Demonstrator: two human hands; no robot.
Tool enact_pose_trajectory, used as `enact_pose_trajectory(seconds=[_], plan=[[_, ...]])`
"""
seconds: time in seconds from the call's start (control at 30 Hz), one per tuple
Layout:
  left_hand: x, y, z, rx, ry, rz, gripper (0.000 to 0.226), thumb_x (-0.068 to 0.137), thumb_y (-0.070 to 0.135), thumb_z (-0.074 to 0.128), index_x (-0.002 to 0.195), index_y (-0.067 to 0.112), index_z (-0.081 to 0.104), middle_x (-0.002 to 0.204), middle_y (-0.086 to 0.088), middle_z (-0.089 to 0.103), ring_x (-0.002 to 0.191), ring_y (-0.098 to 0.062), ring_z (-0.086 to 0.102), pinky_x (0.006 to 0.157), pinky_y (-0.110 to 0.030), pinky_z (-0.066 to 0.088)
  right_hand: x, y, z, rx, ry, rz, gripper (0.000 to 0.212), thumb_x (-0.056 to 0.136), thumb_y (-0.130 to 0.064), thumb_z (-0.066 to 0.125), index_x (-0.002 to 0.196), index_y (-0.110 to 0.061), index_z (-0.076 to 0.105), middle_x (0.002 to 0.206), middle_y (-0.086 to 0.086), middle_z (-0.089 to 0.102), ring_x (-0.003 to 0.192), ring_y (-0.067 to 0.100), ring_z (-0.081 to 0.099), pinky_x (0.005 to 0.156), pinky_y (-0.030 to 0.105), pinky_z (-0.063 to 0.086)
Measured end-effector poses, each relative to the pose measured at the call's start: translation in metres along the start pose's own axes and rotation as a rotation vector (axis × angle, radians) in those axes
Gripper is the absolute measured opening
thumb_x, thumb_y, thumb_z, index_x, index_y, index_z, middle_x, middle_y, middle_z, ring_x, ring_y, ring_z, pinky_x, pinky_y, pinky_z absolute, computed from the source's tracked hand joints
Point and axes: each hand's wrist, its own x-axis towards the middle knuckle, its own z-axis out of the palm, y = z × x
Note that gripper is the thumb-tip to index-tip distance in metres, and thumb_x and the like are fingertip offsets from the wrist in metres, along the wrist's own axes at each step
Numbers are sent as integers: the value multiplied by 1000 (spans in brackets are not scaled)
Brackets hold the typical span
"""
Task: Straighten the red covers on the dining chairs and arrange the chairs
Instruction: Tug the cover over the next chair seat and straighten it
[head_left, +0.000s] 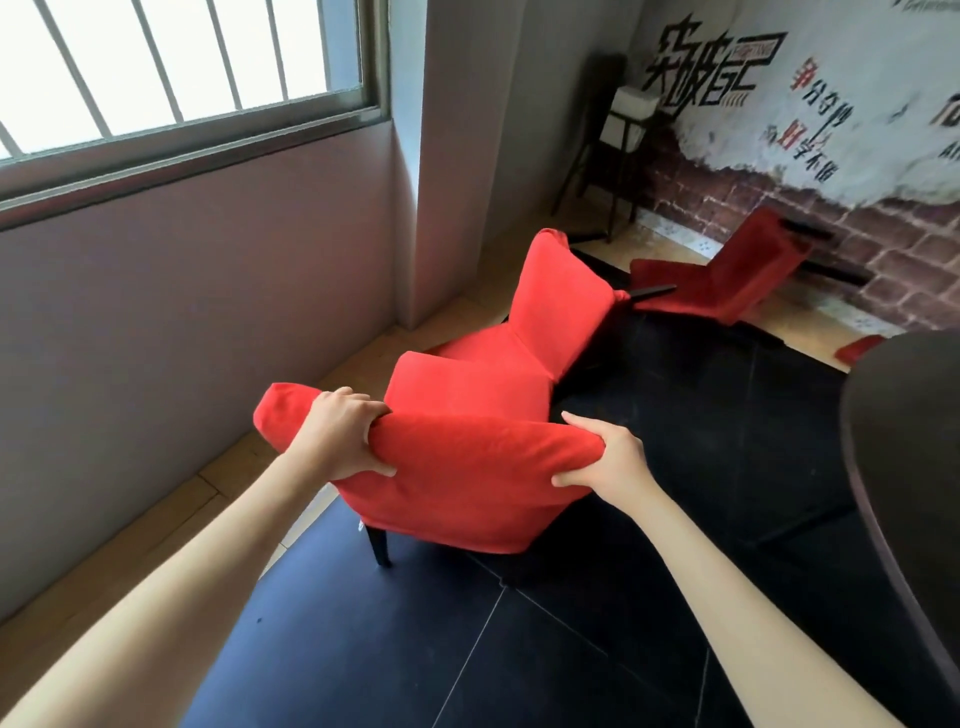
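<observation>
While both hands grip its red-covered backrest, the nearest dining chair (457, 483) stands on the dark floor tiles (649, 597) beside the wall under the window (182, 67).

From the head camera, the left hand (340, 434) curls its fingers over the top edge of the backrest near its left corner, thumb on the near face, and the right hand (608, 457) pinches the right corner of the red cover between thumb and fingers. A second red-covered chair (550, 312) sits just beyond the first, and its back faces away. A third covered chair (727, 275) lies tipped over by the brick-pattern wall (831, 228). The dark round table (909, 467) edge shows at right, well apart from the held chair.
</observation>
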Motion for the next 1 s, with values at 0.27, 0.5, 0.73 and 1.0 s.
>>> enact_pose_trajectory(seconds=[0.27, 0.5, 0.73, 1.0], plan=[[14, 66, 17, 95, -73, 98, 84, 48, 76, 71, 121, 34, 62, 104, 11, 65, 103, -16, 53, 86, -32, 40, -33, 72, -28, -12, 21, 143, 93, 42, -16, 97, 128, -29, 62, 116, -9, 67, 108, 7, 58, 76, 0, 36], [7, 71, 11, 81, -57, 84, 83, 48, 68, 79, 120, 30, 65, 108, 8, 66, 105, -19, 54, 87, -33, 39, -39, 75, -22, 15, 41, 156, 96, 42, -19, 98, 130, -32, 60, 122, -6, 65, 102, 0, 48, 69, -5, 31], [0, 55, 12, 114, -55, 175, 86, 45, 72, 77, 119, 30, 66, 103, 8, 67, 101, -18, 54, 86, -33, 40, -71, 68, 0, 29, 122, 197, 94, 42, -19, 98, 128, -32, 61, 126, -5, 64, 118, 12, 55, 90, 14, 35], [-12, 30, 6, 162, -82, 339, 87, 48, 72, 77, 123, 30, 63, 108, 7, 67, 106, -19, 53, 87, -31, 38, -127, 48, 42, 36, 240, 278, 92, 43, -22, 97, 127, -34, 62, 123, -6, 65, 116, 12, 55, 92, 16, 36]])
